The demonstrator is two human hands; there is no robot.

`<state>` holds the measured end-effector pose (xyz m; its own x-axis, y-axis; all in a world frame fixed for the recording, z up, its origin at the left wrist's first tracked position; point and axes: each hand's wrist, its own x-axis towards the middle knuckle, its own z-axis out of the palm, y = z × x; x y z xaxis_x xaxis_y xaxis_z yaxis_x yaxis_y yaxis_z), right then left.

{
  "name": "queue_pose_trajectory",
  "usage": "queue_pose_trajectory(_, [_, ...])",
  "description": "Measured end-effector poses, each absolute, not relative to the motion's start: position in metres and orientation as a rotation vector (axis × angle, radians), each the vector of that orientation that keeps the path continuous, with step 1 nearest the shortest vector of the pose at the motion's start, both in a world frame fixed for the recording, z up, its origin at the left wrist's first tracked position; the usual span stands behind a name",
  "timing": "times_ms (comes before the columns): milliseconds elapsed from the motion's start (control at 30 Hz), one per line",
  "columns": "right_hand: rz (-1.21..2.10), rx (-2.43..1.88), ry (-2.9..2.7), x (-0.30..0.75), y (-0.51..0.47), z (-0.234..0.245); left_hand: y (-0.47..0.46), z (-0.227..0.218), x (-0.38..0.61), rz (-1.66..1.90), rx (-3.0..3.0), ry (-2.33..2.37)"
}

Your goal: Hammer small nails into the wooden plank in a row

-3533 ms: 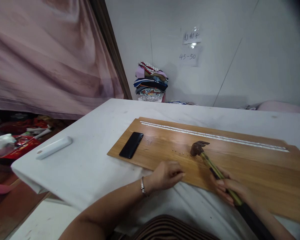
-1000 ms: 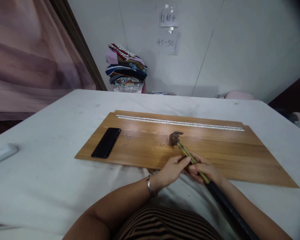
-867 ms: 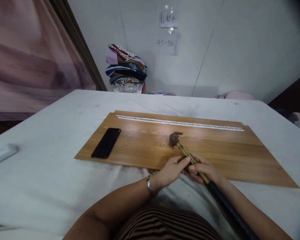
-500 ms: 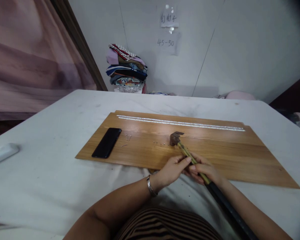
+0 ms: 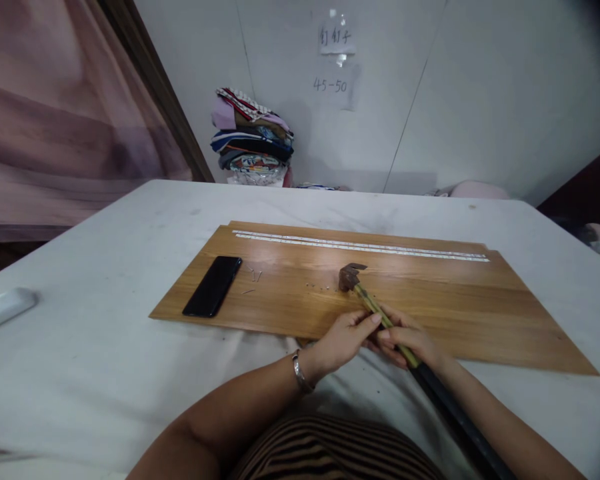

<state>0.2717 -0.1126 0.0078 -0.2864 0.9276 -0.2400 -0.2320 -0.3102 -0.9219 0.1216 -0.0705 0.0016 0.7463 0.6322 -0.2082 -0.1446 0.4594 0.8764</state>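
A claw hammer with a rusty head, a yellowish shaft and a long black grip slants across the near side of a wooden board. My left hand is closed on the shaft below the head, thumb on top. Lower on the same shaft, my right hand wraps it, fingers partly hidden beneath. The hammer head rests on or just over the board; which one I cannot tell. Left of the head, a row of small nail heads shows in the wood. Several loose nails lie farther left.
A black phone lies on the board's left end. Two white measuring strips run along its far side. The board sits on a white-covered table. A white object is at the left edge; folded cloths are stacked behind.
Both hands and the hammer hold the same pose. Only a very slight shift of the whole view shows.
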Motion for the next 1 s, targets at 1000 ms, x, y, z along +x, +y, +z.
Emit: queue_pose_trajectory(1000, [1.726, -1.031, -1.050, 0.2724, -0.1116, 0.0085, -0.0668, -0.0027, 0.1213, 0.487, 1.006, 0.522])
